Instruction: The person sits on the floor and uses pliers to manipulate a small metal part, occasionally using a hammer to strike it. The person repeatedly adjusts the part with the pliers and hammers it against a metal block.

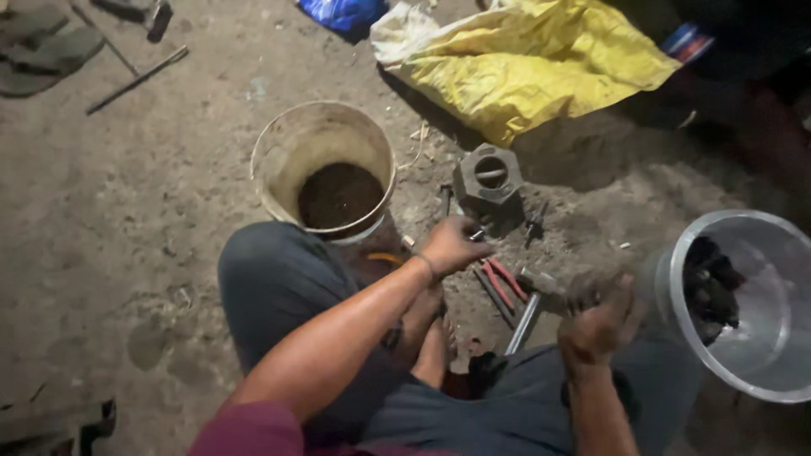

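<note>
Hammer point(530, 306) with a steel-tube handle lies on the dirt floor between the knees, head up toward the right hand point(596, 325), handle running down and left. Right hand sits closed low over a small dark lump just right of the hammer head; blur there, so cannot tell what it grips or whether it touches the head. Left hand point(452, 243) is curled narrow around a small metal piece at the foot of the grey hexagonal metal block point(487, 176); the piece itself is too small to identify. Handling judgement: hammer looks rigid and head-heavy, bare tube likely slick with grit, best taken mid to lower handle, clear of the head. Hex block looks dense and heavy, would want both hands on the flats. Red-handled pliers point(504, 282) lie just left of the hammer handle, nearly touching it. Room is tight: cream bucket point(279, 152) with dark fill sits against the left knee, shiny metal basin point(764, 371) holding black chunks crowds the right side, yellow sack point(524, 63) lies behind the block. Open ground mostly far left, where a thin rod point(135, 80) lies well apart.
</note>
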